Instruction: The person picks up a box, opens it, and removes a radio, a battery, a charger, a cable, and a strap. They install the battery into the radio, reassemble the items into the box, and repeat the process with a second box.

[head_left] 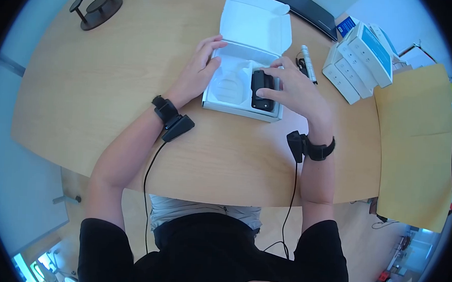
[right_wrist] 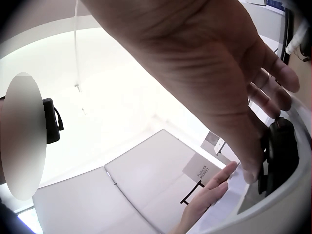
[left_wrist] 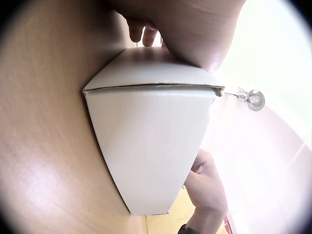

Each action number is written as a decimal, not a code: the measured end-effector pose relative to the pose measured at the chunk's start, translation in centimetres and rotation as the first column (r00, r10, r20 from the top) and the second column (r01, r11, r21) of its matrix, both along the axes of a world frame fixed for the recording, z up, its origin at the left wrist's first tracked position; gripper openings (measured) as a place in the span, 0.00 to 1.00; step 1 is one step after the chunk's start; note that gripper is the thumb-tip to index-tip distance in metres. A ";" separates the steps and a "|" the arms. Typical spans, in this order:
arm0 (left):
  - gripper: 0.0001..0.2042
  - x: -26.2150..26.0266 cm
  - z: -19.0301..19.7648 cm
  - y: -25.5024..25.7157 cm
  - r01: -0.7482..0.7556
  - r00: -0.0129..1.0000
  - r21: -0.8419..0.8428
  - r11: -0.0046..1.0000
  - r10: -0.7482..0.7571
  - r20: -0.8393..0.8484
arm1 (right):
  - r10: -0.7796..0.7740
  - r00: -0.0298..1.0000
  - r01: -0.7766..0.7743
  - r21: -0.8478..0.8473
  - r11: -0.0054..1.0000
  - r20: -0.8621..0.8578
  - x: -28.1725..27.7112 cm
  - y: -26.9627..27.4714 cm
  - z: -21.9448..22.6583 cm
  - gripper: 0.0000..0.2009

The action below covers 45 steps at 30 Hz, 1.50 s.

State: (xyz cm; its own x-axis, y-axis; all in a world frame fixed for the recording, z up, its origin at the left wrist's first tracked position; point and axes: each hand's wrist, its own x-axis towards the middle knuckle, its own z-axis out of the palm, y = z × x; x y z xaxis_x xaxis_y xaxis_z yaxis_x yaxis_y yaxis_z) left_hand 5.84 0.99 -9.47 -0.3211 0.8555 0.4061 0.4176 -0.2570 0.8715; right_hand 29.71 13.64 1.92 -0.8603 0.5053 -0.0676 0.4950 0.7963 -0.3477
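Observation:
An open white cardboard box stands on the wooden table, its lid raised at the back. Inside it is a white moulded insert with an unfilled hollow on the left. In the right compartment sits a black rectangular device. My right hand grips this device, thumb on its near part and fingers at its far end. Along the left wall of the box rests my left hand, its fingers extended toward the back corner. The right wrist view shows the black device low inside the box wall, against thumb and fingertips.
A white marker-like stick and a small black item lie right of the box. Stacked white boxes and a large yellow sheet are farther right. A black laptop-like slab lies behind; a dark stand is back left.

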 end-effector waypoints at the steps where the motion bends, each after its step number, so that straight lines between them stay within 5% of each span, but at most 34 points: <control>1: 0.19 0.1 0.2 -0.2 0.001 1.000 -0.018 1.000 0.000 0.020 | -0.005 1.000 0.005 0.014 1.000 -0.013 0.1 0.1 -0.1 0.27; 6: 0.20 -0.2 -0.1 -0.1 0.025 1.000 -0.018 1.000 -0.025 0.019 | 0.029 0.995 -0.025 0.048 0.999 -0.090 1.0 1.2 -0.8 0.22; 9: 0.20 -0.2 -0.1 -0.1 0.043 0.998 -0.029 0.999 -0.042 0.042 | -0.076 0.983 0.050 -0.158 0.986 -0.168 1.6 3.4 0.0 0.20; 12: 0.20 -0.1 -0.2 -0.1 0.038 0.998 -0.027 0.999 -0.037 0.046 | -0.375 0.857 0.343 -0.152 0.927 -0.354 3.0 7.8 -0.4 0.20; 15: 0.20 -0.1 0.0 -0.2 0.033 0.999 -0.037 0.999 -0.031 0.043 | -0.434 0.816 0.521 0.161 0.839 -0.381 5.5 11.5 -2.9 0.19; 21: 0.20 -0.3 -0.2 -0.1 0.044 0.998 -0.036 0.998 -0.042 0.051 | -0.532 0.836 0.546 0.111 0.830 -0.134 6.9 14.1 -6.4 0.18; 24: 0.19 -0.3 -0.3 0.0 0.022 1.000 -0.016 1.000 -0.022 0.009 | -0.548 0.821 0.566 0.110 0.817 -0.160 6.7 14.2 -6.2 0.18; 27: 0.19 -0.1 -0.2 -0.1 0.007 1.000 -0.003 1.000 -0.007 -0.010 | -0.488 0.809 0.563 0.191 0.804 -0.327 6.2 13.6 -4.9 0.16; 30: 0.19 0.0 0.0 -0.2 0.007 1.000 -0.013 1.000 -0.007 0.008 | -0.368 0.733 0.465 0.026 0.885 -0.572 4.6 12.2 -3.9 0.14; 36: 0.20 0.2 0.6 -0.4 0.010 1.000 -0.028 1.000 -0.009 0.020 | -0.114 0.818 0.132 -0.009 0.991 -0.564 0.0 5.9 -3.1 0.09; 45: 0.19 0.1 0.4 -0.4 -0.001 1.000 -0.020 1.000 0.001 0.000 | 0.083 0.875 0.012 0.192 0.981 -0.478 -1.2 4.3 -4.5 0.08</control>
